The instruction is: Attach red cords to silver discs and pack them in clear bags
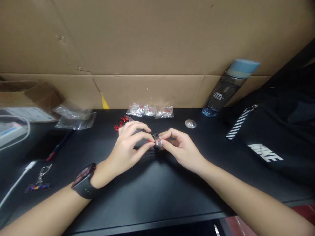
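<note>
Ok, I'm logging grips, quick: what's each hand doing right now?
Left hand: closed, fingertips on one side of the metal piece, with red cord between them.
Right hand: closed, holding the piece's other side.

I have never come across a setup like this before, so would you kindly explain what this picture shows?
There is no machine here: you see a person's own bare left hand and right hand, viewed from a camera worn on the head, looking forward and down. Their fingertips hold a small, shiny round piece between them, with something red showing beside it. On the black table, a similar-looking metal disc lies beyond the right hand, and clear packets lie farther back. A water bottle and black bag are to the right.
</note>
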The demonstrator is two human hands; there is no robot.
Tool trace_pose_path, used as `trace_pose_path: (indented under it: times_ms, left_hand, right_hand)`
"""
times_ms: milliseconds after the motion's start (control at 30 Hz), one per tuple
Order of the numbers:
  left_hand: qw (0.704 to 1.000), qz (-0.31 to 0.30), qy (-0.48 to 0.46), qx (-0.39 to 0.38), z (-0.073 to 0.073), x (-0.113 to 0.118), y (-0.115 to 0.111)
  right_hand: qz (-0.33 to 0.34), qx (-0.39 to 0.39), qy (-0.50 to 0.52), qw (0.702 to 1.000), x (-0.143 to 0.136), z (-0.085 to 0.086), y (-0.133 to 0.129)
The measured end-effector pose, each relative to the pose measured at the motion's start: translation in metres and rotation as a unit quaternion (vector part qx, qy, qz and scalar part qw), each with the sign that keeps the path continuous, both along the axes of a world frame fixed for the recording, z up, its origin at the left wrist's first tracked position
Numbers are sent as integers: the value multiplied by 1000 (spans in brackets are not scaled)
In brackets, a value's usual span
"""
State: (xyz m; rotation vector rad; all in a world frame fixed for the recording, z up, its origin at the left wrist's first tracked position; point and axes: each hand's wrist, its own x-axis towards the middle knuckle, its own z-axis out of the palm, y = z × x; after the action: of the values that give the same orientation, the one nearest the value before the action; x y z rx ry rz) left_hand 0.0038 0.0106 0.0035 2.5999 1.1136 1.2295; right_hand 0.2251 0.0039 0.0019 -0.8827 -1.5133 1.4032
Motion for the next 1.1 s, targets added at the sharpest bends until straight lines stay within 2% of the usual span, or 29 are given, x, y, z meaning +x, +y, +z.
trace_pose_path:
  times_ms: [267, 500, 767, 900, 1100]
  left_hand:
    - [1000, -10, -10, -20, -4, -1, 4]
    - [1000, -3, -8, -19, -5, 0, 5]
    - [1000, 2, -7, -13, -7, -1, 6]
    - [1000, 4, -6, -10, -6, -1, 4]
    - [1000, 0, -3, 3, -4, -2, 4]
  right_hand:
    - [0, -66, 42, 997, -5, -5, -1]
    - [-12, -144, 94, 985, -7, -4, -4]
    - [12, -206, 149, 967, -7, 0, -3]
    - [33, -199, 156, 967, -4, 2, -3]
    - [89, -133, 113, 981, 3, -3, 1]
